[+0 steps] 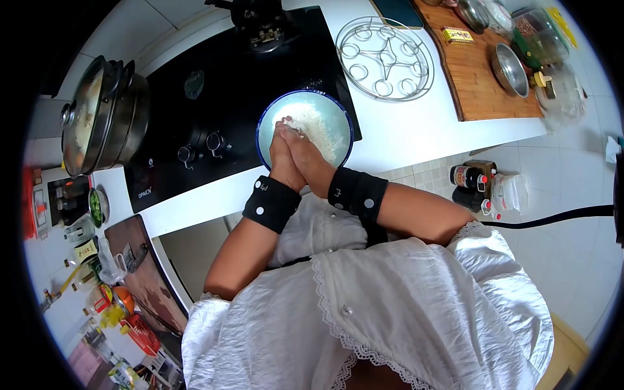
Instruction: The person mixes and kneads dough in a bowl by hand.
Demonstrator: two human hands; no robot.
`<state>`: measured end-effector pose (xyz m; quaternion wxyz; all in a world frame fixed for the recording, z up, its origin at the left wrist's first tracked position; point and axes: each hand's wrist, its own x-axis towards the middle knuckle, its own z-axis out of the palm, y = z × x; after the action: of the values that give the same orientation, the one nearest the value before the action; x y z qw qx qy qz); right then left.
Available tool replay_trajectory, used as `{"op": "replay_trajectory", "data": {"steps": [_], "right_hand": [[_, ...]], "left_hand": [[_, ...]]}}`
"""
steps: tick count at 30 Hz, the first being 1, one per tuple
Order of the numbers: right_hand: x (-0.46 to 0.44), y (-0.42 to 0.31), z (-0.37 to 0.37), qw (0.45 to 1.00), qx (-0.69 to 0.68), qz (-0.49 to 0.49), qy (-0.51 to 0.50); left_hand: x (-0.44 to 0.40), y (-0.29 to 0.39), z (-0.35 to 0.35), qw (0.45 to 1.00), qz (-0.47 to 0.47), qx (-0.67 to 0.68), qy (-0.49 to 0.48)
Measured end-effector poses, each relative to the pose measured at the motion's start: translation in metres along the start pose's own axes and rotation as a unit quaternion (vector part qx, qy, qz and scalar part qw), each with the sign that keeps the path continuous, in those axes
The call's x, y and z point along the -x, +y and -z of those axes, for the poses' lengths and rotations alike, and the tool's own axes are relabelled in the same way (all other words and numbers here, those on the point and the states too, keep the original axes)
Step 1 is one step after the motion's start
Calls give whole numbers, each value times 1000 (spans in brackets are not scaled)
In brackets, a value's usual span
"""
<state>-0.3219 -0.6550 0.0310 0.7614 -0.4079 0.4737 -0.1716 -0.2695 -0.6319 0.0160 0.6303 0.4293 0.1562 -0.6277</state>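
Note:
My left hand (282,161) and my right hand (311,160) are pressed palm to palm above a blue-rimmed bowl (261,133). Their fingers are closed against each other, and whatever lies between the palms is hidden. White, loose, crumbly food (313,123) covers part of the bowl's pale inside, and a little of it seems to cling to my fingertips. The bowl stands on the front right part of a black glass cooktop (240,84). Each wrist wears a black band.
A stacked steamer pot (107,123) stands on the left of the cooktop. A round wire rack (385,58) lies on the white counter to the right. Beyond it, a wooden board (478,84) carries a metal bowl (509,70) and a small yellow box (457,35). Bottles (468,177) stand on the floor.

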Motion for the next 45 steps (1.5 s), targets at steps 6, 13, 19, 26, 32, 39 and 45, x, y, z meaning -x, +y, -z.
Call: {"op": "replay_trajectory", "data": {"steps": [6, 13, 19, 26, 32, 39, 45], "right_hand": [[-19, 1, 14, 994, -82, -46, -51], [-13, 21, -1, 997, 26, 66, 9], [-11, 1, 9, 999, -13, -7, -37], [-15, 7, 8, 999, -14, 24, -36], [-21, 14, 7, 999, 8, 43, -12], [-33, 7, 33, 993, 77, 89, -8], [-36, 5, 50, 968, 174, 179, -27]], "left_hand": [[-18, -21, 4, 1000, -8, -23, 19], [4, -6, -5, 998, -38, -28, 31], [5, -8, -12, 999, -20, -23, 36], [6, -2, -14, 999, -16, 3, 49], [6, 1, -13, 999, -10, 11, 40], [32, 15, -20, 996, -48, -73, 21], [16, 23, 2, 931, -146, -335, -14]]}}
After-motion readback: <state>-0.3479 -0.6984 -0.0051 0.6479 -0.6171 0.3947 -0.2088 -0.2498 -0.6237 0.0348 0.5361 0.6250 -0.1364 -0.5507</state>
